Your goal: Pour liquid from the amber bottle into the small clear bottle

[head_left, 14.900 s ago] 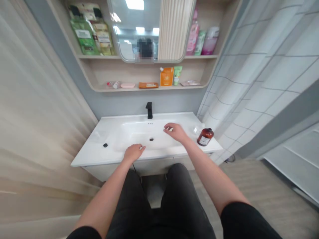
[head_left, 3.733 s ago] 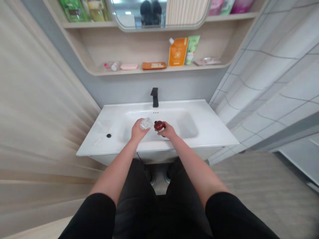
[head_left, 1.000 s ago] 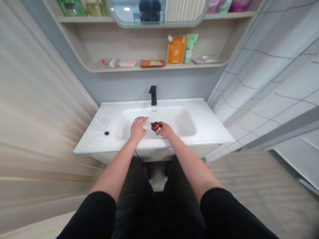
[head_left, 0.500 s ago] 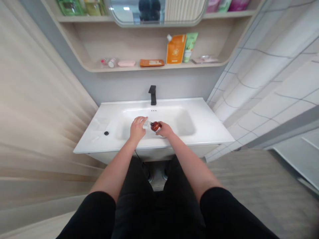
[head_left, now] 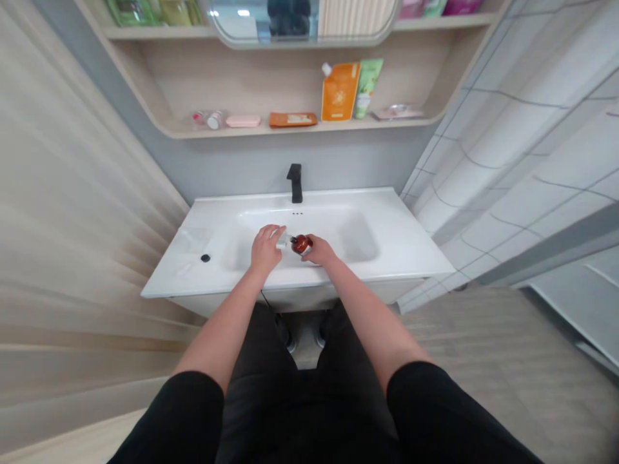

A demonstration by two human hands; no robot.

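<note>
My right hand (head_left: 320, 250) is wrapped round a reddish-brown bottle (head_left: 302, 244), tilted so that its dark neck points left. Facing that neck is a small clear-and-white container (head_left: 281, 242), with the fingers of my left hand (head_left: 264, 250) closed on it. Bottle mouth and container are very close together; whether they touch I cannot tell, and any liquid is too small to make out. Both hands are over the front part of the white sink basin (head_left: 360, 235). On the counter to the left lies a small black round cap (head_left: 206, 258).
A black faucet (head_left: 295, 183) stands behind the basin. Above it, a wall shelf (head_left: 193, 131) carries an orange pouch (head_left: 340, 93), a green tube (head_left: 368, 89), a pink soap-like bar (head_left: 243, 121) and an orange packet (head_left: 293, 120). A beige curtain (head_left: 72, 212) hangs at left.
The view has shifted very slightly. Both hands keep the bottle and the small container in nearly the same position.
</note>
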